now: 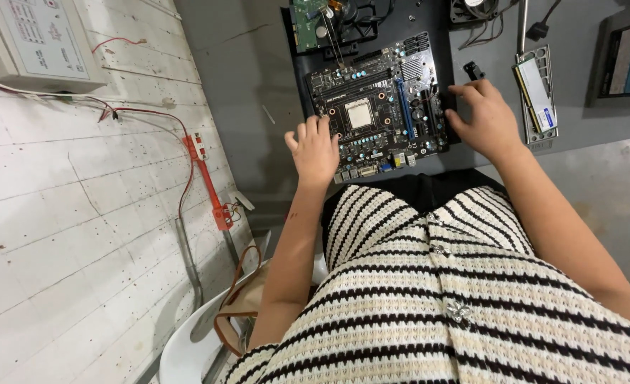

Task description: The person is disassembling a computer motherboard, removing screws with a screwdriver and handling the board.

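Both hands, left hand and right hand, are laid open against the black motherboard's sides near the counter edge.

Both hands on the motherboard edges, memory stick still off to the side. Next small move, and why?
Probably square the motherboard on its dark mat first. The left hand rests on its left edge and the right hand on its right edge, both flat with no closed grip, and the board sits slightly skewed. The memory stick lies apart on a metal plate, beside the right hand.

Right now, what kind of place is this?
Probably a computer repair bench: a bare motherboard lies between both hands, a memory stick rests on a metal plate, and a cooling fan sits nearby.
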